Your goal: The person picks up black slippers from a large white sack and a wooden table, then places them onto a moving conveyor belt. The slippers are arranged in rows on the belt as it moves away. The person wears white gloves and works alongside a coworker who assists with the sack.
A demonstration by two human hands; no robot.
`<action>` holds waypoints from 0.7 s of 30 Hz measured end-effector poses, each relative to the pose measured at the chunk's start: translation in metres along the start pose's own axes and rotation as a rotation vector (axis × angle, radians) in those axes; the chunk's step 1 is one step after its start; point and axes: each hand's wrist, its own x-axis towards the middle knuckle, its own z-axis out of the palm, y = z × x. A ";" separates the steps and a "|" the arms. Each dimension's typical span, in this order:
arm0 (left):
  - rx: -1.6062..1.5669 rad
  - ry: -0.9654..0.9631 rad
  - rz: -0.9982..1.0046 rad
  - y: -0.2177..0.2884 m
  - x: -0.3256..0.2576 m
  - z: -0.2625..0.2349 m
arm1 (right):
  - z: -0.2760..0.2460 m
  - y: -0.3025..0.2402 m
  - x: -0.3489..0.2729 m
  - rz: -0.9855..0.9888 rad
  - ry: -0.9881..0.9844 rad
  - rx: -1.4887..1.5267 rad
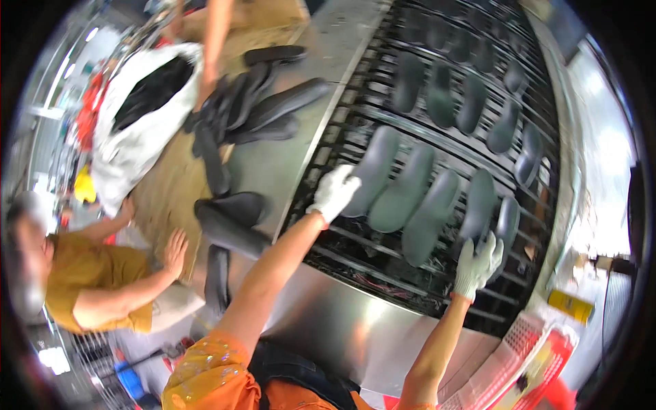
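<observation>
Dark, shoe-sole-shaped pieces lie in rows on a black slatted conveyor. My left hand [335, 192], in a white knit glove, is at the edge of the leftmost sole [376, 167] of the nearest row. Its fingers look slightly apart, and the sole lies flat on the slats. In a matching glove, my right hand [477, 265] has its fingers spread over the lower ends of two soles, one [477, 201] more to the left and one [508, 222] at the far right. Between my hands lie a greenish sole [405, 191] and another dark sole [432, 219].
Left of the conveyor, a loose pile of dark soles [253, 109] covers part of the worktable [273, 164]. A white sack [140, 147] holds black pieces. A person in a mustard shirt [102, 273] sits at left; another person's arm [217, 41] reaches in above. A pink basket [502, 365] stands lower right.
</observation>
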 end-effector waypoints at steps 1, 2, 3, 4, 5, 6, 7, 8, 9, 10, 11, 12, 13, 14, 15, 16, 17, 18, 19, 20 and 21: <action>-0.041 0.001 0.041 0.000 -0.004 -0.004 | 0.002 -0.020 -0.011 -0.037 -0.001 0.051; 0.013 0.060 0.067 -0.003 -0.012 -0.008 | 0.003 -0.042 -0.025 -0.121 0.011 0.103; 0.056 0.104 0.095 -0.005 -0.024 -0.010 | 0.005 -0.057 -0.037 -0.196 0.003 0.181; -0.022 0.119 0.111 -0.009 -0.039 -0.018 | 0.009 -0.076 -0.050 -0.277 -0.028 0.251; -0.072 0.106 0.079 -0.006 -0.055 -0.029 | 0.007 -0.098 -0.065 -0.349 -0.052 0.311; -0.103 0.119 0.068 -0.007 -0.075 -0.042 | 0.006 -0.119 -0.079 -0.424 -0.093 0.360; -0.134 0.132 0.060 -0.010 -0.095 -0.059 | 0.006 -0.141 -0.092 -0.498 -0.134 0.408; -0.069 0.175 0.070 -0.012 -0.116 -0.076 | 0.004 -0.163 -0.105 -0.555 -0.201 0.451; 0.001 0.218 0.077 -0.017 -0.138 -0.097 | 0.001 -0.186 -0.118 -0.608 -0.271 0.497; 0.049 0.270 0.056 -0.027 -0.161 -0.118 | 0.000 -0.208 -0.134 -0.667 -0.314 0.537; 0.089 0.316 0.043 -0.037 -0.181 -0.136 | -0.003 -0.230 -0.147 -0.722 -0.349 0.568; 0.161 0.405 0.041 -0.046 -0.202 -0.155 | -0.009 -0.256 -0.161 -0.776 -0.432 0.542; 0.222 0.483 0.044 -0.057 -0.219 -0.168 | -0.013 -0.277 -0.170 -0.820 -0.509 0.502; 0.311 0.498 -0.026 -0.074 -0.236 -0.183 | -0.001 -0.296 -0.178 -0.902 -0.640 0.559; 0.404 0.513 -0.104 -0.089 -0.254 -0.196 | 0.012 -0.313 -0.189 -0.983 -0.780 0.617; 0.577 0.464 -0.275 -0.092 -0.268 -0.207 | 0.009 -0.333 -0.202 -1.035 -0.795 0.507; 0.750 0.409 -0.446 -0.094 -0.279 -0.217 | 0.006 -0.350 -0.216 -1.086 -0.806 0.399; 0.814 0.329 -0.537 -0.098 -0.287 -0.226 | 0.021 -0.356 -0.233 -1.212 -0.552 0.384; 0.732 0.318 -0.578 -0.102 -0.289 -0.234 | 0.036 -0.359 -0.242 -1.194 -0.633 0.271; 0.650 0.306 -0.627 -0.107 -0.293 -0.242 | 0.040 -0.368 -0.250 -1.174 -0.720 0.158; 0.567 0.291 -0.672 -0.110 -0.295 -0.248 | 0.043 -0.374 -0.255 -1.148 -0.802 0.043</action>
